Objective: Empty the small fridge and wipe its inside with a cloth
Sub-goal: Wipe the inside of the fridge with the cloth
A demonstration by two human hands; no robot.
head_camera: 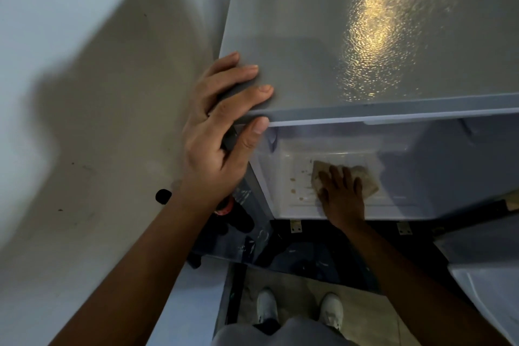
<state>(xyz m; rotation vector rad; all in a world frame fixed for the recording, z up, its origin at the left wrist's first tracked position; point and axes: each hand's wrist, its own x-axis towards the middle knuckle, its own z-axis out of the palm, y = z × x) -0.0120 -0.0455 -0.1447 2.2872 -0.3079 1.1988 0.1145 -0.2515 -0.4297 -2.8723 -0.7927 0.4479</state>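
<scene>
Fridge [365, 36] seen from above, grey top panel with a yellowish light glare on it, door open so the white inside floor [292, 171] shows below the front edge. Right hand [341, 194] reaches inside, palm down, fingers spread flat over a beige cloth [365, 180], pressing it onto the inside floor; not a pinch, a flat press. Cloth sticks out past the fingers on the far and right sides. Brownish spots [293, 184] sit on the white floor just left of the cloth, several small ones, apart from each other. Left hand [222, 135] is on the front left corner of the fridge top, fingers spread over the top surface, thumb hooked under the front edge, so the grip wraps that corner. Both forearms bare, running down toward the bottom of the view. Below the left wrist, dark items with a red bit [224, 209] sit low beside the fridge; too dark to tell what they are. Fridge interior looks empty where visible; the right part of it is in shadow. Pale wall [84, 93] on the left with the arm's shadow across it. Two white shoes [266, 307] on a tan floor [297, 281] at bottom centre, grey trousers [280, 331] under them in frame. White edge of something [491, 289] at lower right, unclear.
</scene>
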